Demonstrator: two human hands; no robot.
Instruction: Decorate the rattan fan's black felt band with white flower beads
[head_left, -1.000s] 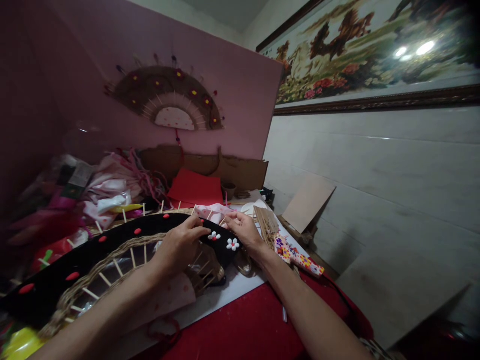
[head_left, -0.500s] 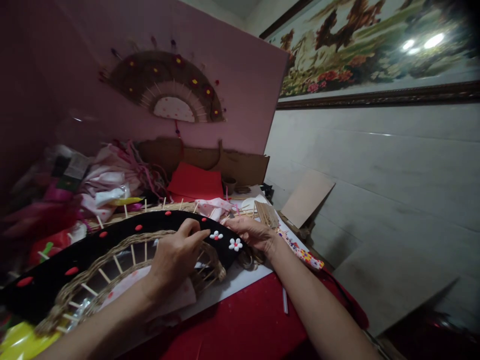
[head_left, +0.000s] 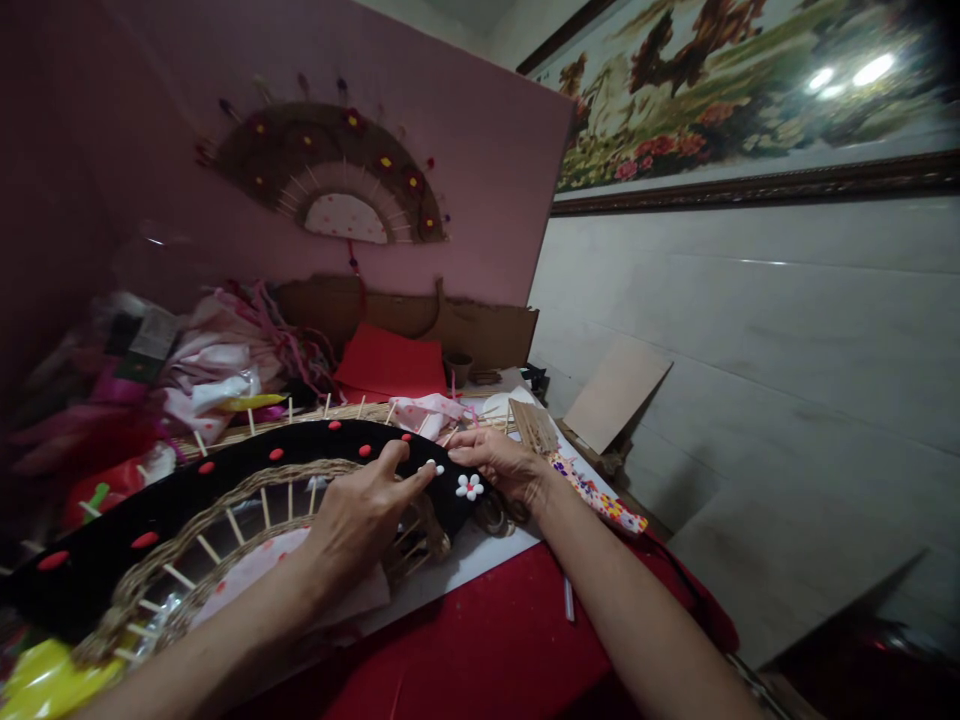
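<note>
A large fan (head_left: 247,462) has a black band, braided rope trim, pale sticks and red oval dots. My left hand (head_left: 358,515) is over its right part, index finger bent and thumb stretched onto a small white flower (head_left: 438,468), which it partly covers; its other fingertips are hidden. At the fan's upper right edge, my right hand (head_left: 501,462) pinches the border near a stick end, thumb on top. A second white flower (head_left: 470,487) with a red centre lies on the black band between the hands.
Beneath the fan is a red table surface (head_left: 495,640) with white paper. Red sheets (head_left: 390,365), a small brown pot (head_left: 458,369) and bundled cloth and bags (head_left: 217,350) stand behind. Flat sticks (head_left: 534,428) and colourful flower pieces (head_left: 600,497) lie rightward. Another fan (head_left: 330,170) hangs on the pink board.
My left hand has shifted slightly right, its thumb now over the nearer white flower, and a red dot it covered shows. My right hand stays at the fan's edge.
</note>
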